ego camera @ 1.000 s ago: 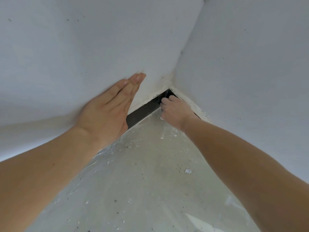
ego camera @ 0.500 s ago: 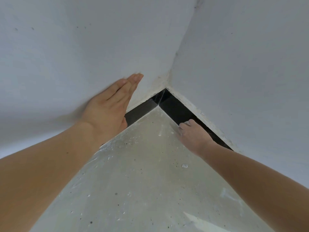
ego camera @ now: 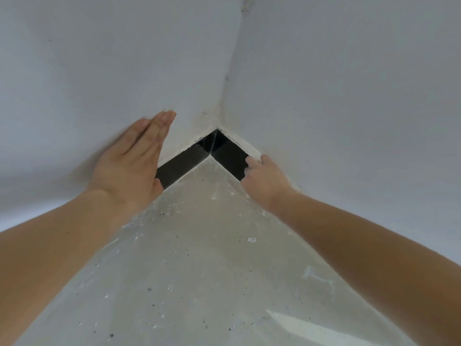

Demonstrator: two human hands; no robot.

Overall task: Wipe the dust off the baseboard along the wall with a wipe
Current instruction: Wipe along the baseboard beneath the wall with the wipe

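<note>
1. Two hands in shot: left hand [ego camera: 129, 166] at nine o'clock, right hand [ego camera: 264, 181] at three.
2. Two walls: left wall [ego camera: 99, 58], right wall [ego camera: 349, 83].
3. Two black strips: left baseboard strip [ego camera: 182, 166], right baseboard strip [ego camera: 229, 156].
4. One floor [ego camera: 199, 270], one white chip [ego camera: 251, 239] at six.

The left hand [ego camera: 129, 168] lies flat at the left middle of the frame, fingers straight and together, pointing up and right. The right hand [ego camera: 267, 181], right of centre, curls its fingers under. Both forearms reach in from the lower corners.
</note>
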